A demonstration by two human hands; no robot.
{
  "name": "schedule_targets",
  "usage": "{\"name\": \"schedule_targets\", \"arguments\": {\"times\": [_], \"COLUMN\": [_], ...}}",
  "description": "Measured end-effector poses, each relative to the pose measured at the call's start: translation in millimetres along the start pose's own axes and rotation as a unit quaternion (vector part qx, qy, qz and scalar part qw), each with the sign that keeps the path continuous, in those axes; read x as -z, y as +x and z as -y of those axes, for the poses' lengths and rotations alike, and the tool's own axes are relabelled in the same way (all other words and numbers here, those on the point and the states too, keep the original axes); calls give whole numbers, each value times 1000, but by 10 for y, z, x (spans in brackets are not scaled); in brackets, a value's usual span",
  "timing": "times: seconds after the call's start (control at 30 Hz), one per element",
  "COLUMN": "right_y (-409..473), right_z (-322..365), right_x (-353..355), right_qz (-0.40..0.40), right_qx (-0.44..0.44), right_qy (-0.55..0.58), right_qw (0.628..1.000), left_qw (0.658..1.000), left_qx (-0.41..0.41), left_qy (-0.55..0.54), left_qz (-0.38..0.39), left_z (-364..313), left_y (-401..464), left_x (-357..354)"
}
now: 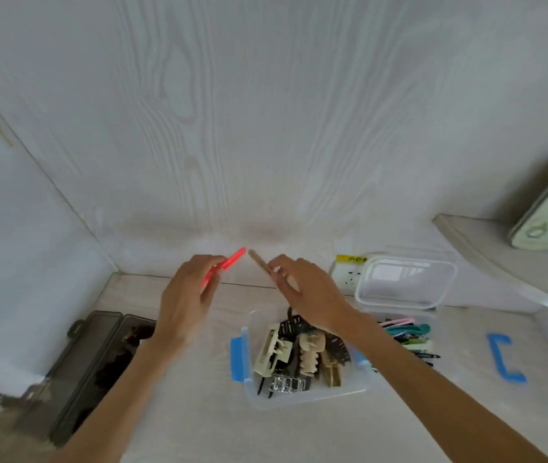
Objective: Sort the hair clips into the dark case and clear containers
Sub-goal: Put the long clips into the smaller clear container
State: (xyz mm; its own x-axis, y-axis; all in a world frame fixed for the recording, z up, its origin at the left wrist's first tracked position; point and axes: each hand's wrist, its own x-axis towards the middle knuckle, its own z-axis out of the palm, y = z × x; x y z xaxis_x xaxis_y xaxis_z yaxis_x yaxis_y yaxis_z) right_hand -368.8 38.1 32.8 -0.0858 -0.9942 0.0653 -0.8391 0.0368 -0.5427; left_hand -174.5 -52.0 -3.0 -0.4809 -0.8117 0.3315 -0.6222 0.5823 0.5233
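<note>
My left hand (187,295) pinches a long red-pink hair clip (232,260), raised above the table near the back wall. My right hand (306,292) pinches a tan hair clip (259,260), whose tip points toward the red one. Below my hands stands a clear container (302,397) with blue latches, holding several cream, black and silver claw clips. To the right, a second clear container (431,320) with its lid raised holds several flat pastel clips. The dark case (85,365) lies open at the left with dark items inside.
A blue latch piece (506,357) lies on the table at the right. A white socket (346,272) with a yellow label sits on the wall behind the containers. A shelf (486,259) with a green patterned tin juts out at the right.
</note>
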Motion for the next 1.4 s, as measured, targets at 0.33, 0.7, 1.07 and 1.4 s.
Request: {"name": "schedule_targets", "arguments": {"times": [0.33,0.7,1.07,1.4], "right_y": [-1838,-2058,-462,932], "right_z": [-1718,-1878,-409,636], "right_x": [341,617,98,-1447], "right_qz": [-120,-137,-73,273], "right_qx": [-122,-230,-12,86], "right_qy": [-121,-28,61,-189], "right_qw": [978,963,995,939], "left_qw": [969,905,993,958], "left_qx": [-178,-221,9,238], "left_qy": [23,153,88,122], "left_qz": [171,329,80,100], "left_z": [-2125,-2320,-777,989], "left_y": [12,-226,-192,-149], "left_x": [-1135,-1802,-271,489]}}
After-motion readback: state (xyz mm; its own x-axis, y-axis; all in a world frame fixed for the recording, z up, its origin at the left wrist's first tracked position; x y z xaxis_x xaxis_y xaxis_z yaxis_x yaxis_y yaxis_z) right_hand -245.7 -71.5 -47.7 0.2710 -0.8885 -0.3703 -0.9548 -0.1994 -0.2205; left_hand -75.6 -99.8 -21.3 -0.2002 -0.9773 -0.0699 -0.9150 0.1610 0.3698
